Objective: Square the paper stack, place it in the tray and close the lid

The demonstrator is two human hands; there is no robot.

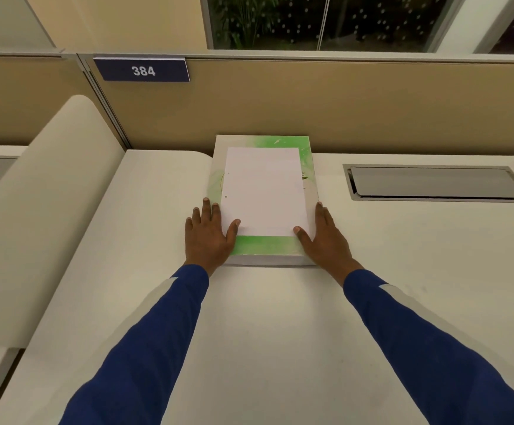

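Note:
A flat green-and-white box [261, 245] lies on the desk against the partition, its top closed. A white paper stack [263, 191] with punched holes on its left edge rests on top of the box. My left hand [208, 233] lies flat at the box's near left side, thumb on the paper's near left corner. My right hand [323, 233] lies flat along the box's near right side, thumb touching the paper's near right corner. Neither hand grips anything; the fingers are spread.
The cream desk [249, 317] has a grey cable hatch [433, 182] set into it at the right. A tan partition [310, 102] with a blue "384" sign [142, 70] stands behind. A rounded cream divider [50, 194] rises on the left.

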